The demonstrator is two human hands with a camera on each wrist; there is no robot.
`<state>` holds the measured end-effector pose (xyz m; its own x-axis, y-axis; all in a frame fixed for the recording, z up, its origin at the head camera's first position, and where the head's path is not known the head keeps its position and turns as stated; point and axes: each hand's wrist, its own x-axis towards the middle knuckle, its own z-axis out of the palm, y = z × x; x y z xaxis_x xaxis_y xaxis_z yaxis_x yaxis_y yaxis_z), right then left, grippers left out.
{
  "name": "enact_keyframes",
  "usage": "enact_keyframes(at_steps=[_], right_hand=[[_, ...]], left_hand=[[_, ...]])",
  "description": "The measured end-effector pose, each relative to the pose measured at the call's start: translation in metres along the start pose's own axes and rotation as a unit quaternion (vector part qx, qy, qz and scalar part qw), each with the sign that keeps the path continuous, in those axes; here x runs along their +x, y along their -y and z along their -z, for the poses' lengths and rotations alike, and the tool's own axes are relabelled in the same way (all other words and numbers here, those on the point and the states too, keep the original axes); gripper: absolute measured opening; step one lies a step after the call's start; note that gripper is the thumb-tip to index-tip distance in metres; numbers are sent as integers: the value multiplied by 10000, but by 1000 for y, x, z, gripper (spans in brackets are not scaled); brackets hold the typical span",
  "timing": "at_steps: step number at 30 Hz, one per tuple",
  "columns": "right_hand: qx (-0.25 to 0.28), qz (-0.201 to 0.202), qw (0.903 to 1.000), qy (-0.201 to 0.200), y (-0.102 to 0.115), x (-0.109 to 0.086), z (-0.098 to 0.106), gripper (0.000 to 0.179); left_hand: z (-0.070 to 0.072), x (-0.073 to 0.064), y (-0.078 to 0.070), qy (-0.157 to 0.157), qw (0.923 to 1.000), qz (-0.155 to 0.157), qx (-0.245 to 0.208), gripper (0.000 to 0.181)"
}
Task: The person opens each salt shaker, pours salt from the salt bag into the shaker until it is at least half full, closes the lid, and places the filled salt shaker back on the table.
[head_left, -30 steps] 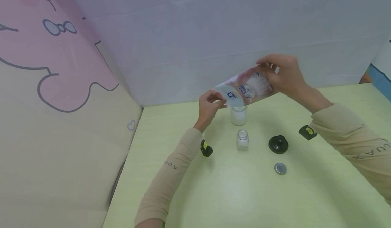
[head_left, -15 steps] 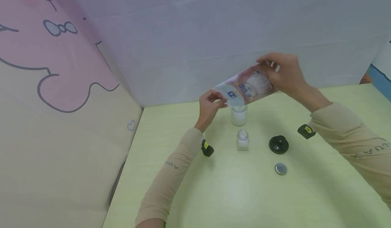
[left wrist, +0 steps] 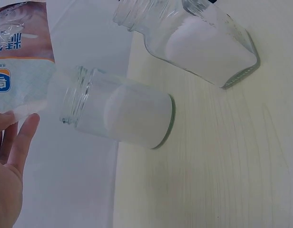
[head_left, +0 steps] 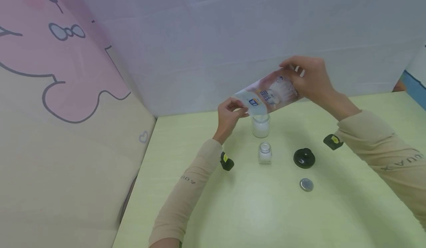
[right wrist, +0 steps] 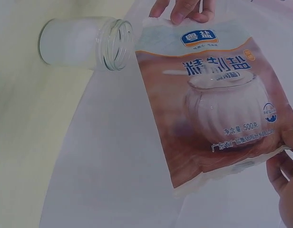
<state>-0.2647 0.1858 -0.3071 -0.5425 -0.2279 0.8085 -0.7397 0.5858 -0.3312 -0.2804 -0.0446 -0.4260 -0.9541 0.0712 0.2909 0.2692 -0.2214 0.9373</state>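
Observation:
A brown-and-pale-blue bag of salt (head_left: 277,92) is tilted over a round glass jar (head_left: 260,128), its lower end at the jar's mouth. My left hand (head_left: 228,116) pinches that lower end between thumb and fingers. The higher end is in the grip of my right hand (head_left: 313,78). White salt fills part of the round jar (left wrist: 137,114), seen in the left wrist view. A faint whitish haze lies between bag and jar mouth there. Nearer me stands a smaller square glass jar (head_left: 264,153), lidless, also with white salt inside.
A black knobbed lid (head_left: 304,158) and a silver screw cap (head_left: 306,184) lie on the light wooden table (head_left: 259,218), right of the small jar. Black wrist-worn devices (head_left: 227,162) show under both forearms. A pale cloth wall (head_left: 199,55) rises behind the table.
The right hand has risen very slightly with its end of the bag. The left hand, jars and lids stay in place, apart from a small drift of the head view.

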Motion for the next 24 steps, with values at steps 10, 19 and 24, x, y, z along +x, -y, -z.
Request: enact_keyframes(at_steps=[10, 19, 24], right_hand=[[-41, -26, 10000, 51, 1, 3, 0, 9], [4, -29, 9999, 127, 5, 7, 1, 9], [-7, -17, 9998, 174, 5, 7, 0, 10]], left_hand=[[-1, 1, 0, -42, 9998, 93, -142, 18], [-2, 2, 1, -134, 9998, 105, -128, 17], [-2, 3, 3, -163, 9997, 77, -150, 19]])
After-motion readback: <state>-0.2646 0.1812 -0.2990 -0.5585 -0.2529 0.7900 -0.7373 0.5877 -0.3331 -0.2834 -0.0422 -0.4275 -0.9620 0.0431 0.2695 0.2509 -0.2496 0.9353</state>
